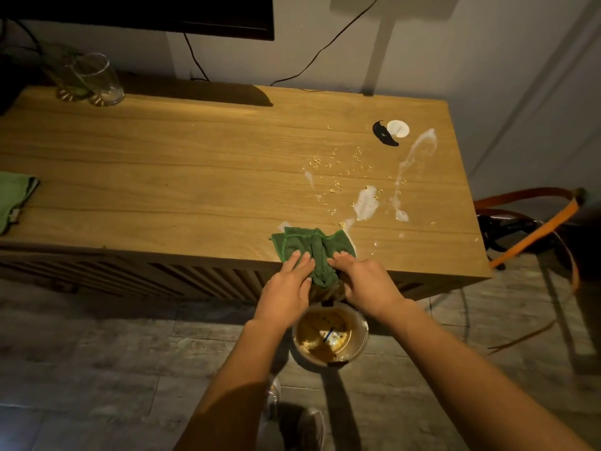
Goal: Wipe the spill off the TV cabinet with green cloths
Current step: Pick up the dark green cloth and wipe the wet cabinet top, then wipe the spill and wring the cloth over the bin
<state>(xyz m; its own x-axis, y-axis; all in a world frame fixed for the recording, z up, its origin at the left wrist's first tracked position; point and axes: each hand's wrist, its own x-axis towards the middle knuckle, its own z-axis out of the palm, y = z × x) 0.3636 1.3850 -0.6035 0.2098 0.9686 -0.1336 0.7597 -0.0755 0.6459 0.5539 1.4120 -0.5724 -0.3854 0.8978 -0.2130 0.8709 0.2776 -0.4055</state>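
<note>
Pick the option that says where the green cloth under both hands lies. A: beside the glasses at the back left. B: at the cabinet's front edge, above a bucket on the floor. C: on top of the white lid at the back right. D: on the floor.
B: the green cloth lies at the front edge of the cabinet, both hands on it, bucket below.

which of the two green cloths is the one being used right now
The darker green cloth at the cabinet's front edge, under both the left hand and right hand. The lighter green cloth lies untouched at the far left end.
</note>
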